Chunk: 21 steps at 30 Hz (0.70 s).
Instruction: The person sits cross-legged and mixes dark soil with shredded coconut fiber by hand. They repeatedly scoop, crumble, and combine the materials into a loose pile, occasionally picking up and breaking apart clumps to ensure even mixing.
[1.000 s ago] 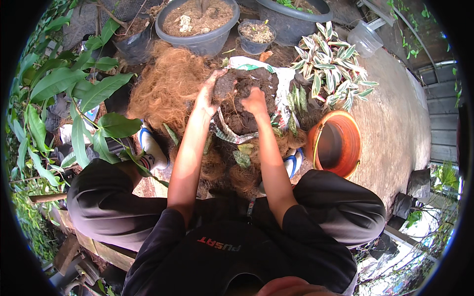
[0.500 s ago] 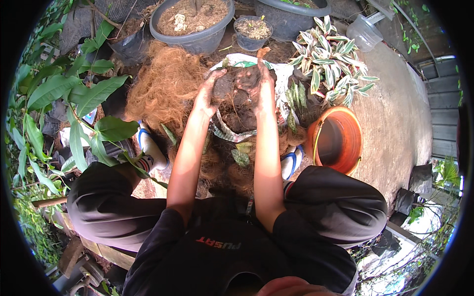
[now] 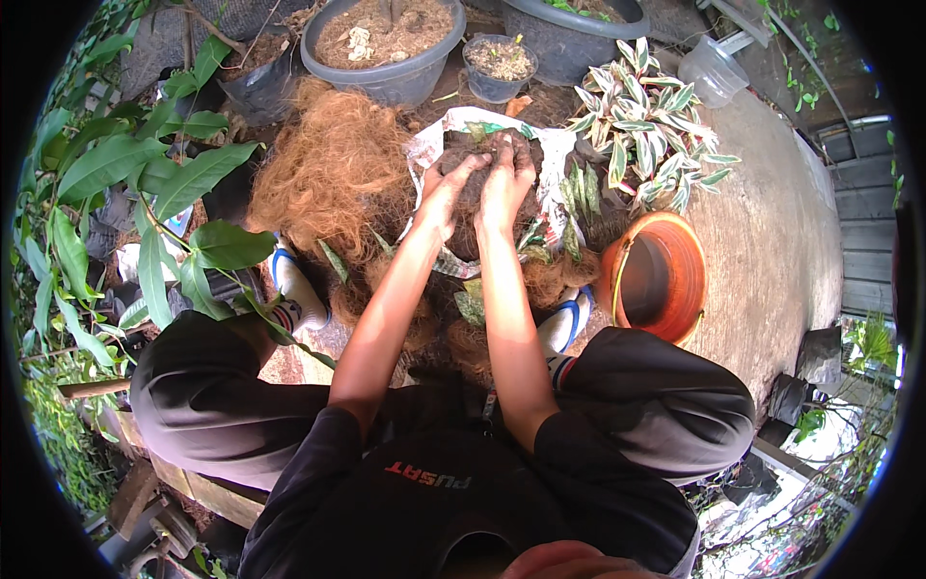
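In the middle lies a white sack (image 3: 422,154) with its mouth spread wide, holding dark soil (image 3: 465,237). My left hand (image 3: 446,198) and my right hand (image 3: 505,185) are close together over it, fingers curved around a dark clump of soil between them. Soil clings to the fingers and partly hides their tips. Small mottled green plants (image 3: 583,188) stand just right of the sack, and another mottled leaf (image 3: 471,303) shows between my forearms. Brown coconut fibre (image 3: 328,179) is heaped left of the sack.
An orange-brown pot (image 3: 690,280) stands right of my foot. Beyond it is a plant with pink-edged variegated leaves (image 3: 641,125). Large grey pots (image 3: 400,82) and a small black pot (image 3: 494,87) line the far side. Leafy branches (image 3: 178,183) reach in from the left.
My hands have come closer together and now cup soil between them; before, they were apart at the sack's two sides. A brown scrap by the right fingertips now lies beyond the sack.
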### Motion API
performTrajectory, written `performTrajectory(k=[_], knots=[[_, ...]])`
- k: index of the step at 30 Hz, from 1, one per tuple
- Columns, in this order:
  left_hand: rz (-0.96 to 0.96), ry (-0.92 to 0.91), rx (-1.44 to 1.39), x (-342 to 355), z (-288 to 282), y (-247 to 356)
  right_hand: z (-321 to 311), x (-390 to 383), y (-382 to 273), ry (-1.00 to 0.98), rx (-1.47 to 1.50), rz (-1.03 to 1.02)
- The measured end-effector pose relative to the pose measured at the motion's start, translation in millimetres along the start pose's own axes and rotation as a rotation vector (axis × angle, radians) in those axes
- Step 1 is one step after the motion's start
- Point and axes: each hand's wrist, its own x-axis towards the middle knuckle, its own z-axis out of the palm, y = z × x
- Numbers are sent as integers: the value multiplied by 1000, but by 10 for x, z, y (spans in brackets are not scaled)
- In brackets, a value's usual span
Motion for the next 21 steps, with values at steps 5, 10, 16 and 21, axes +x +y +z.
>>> performTrajectory(k=[5, 10, 16, 21], knots=[[55, 2, -66, -42, 45, -143, -104, 43, -12, -128, -270, -117], [9, 161, -127, -68, 50, -67, -32, -84, 1, -267, -592, -233], [44, 21, -239, 126, -237, -267, 102, -305, -257, -244, -670, -285], [62, 21, -231, 49, -106, -343, -22, -167, -19, -186, -838, -442]])
